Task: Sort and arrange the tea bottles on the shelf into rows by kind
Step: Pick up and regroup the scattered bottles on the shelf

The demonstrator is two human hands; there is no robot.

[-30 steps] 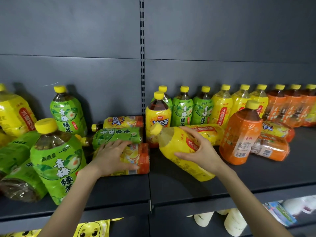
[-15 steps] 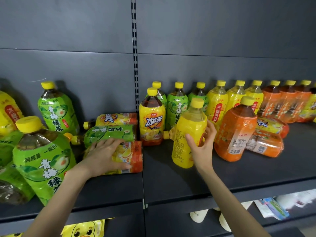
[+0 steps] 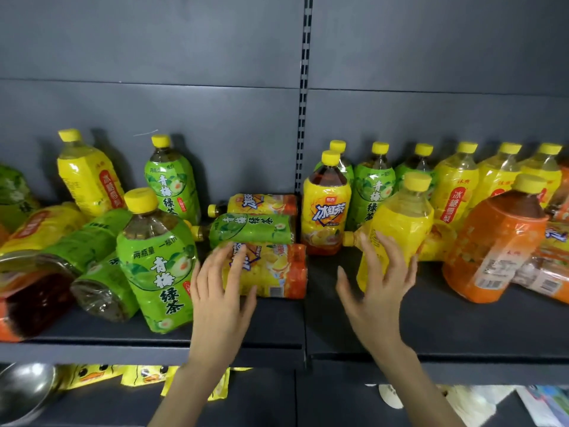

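A dark shelf (image 3: 431,325) carries mixed tea bottles with yellow caps. My right hand (image 3: 378,288) is spread with straight fingers just in front of an upright yellow bottle (image 3: 400,220); its fingertips overlap the bottle's lower part. My left hand (image 3: 221,291) rests with flat fingers on a lying yellow-orange iced tea bottle (image 3: 277,269). Behind that lie a green tea bottle (image 3: 251,229) and another iced tea bottle (image 3: 264,203). An upright iced tea bottle (image 3: 326,208) stands in the middle. Green bottles (image 3: 374,186) and yellow bottles (image 3: 455,186) line the back.
A large green bottle (image 3: 157,257) leans at the front left among several lying bottles. An orange bottle (image 3: 492,241) stands tilted at the right over lying ones. A slotted post (image 3: 303,87) divides the back wall. Below are duck-print packets (image 3: 92,374) and a metal bowl (image 3: 24,392).
My right hand stood the tilted yellow bottle upright on the shelf and has now opened and eased off it. My left hand stayed on the lying iced tea bottle. The view shifted left.
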